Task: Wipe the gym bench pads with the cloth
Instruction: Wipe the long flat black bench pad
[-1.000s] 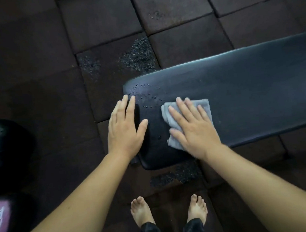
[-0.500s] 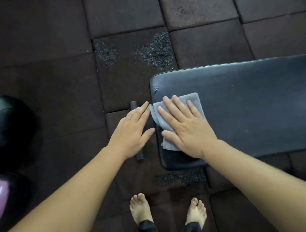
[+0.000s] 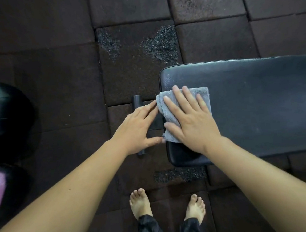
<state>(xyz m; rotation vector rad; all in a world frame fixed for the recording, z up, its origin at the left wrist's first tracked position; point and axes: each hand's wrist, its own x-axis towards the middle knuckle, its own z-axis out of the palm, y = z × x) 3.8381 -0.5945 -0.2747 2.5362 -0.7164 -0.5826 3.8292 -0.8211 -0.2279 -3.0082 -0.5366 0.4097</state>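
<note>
The black padded gym bench pad [image 3: 253, 105] runs from the centre to the right edge. A folded grey cloth [image 3: 168, 114] lies on its left end and overhangs the edge slightly. My right hand [image 3: 188, 120] presses flat on the cloth with straight, spread fingers. My left hand [image 3: 140, 127] hovers just off the pad's left end, fingers straight, its fingertips and thumb touching the cloth's left edge.
A black bar of the bench's foot [image 3: 137, 102] lies on the floor under my left hand. Dark rubber floor tiles [image 3: 56, 86] have worn crumbly patches [image 3: 160, 44]. A black rounded object [image 3: 5, 111] sits at the left. My bare feet [image 3: 139, 205] stand below the pad.
The cloth and my right hand slid left to the pad's end. My left hand came off the pad and now sits beside its edge. The view shifted, showing the foot bar.
</note>
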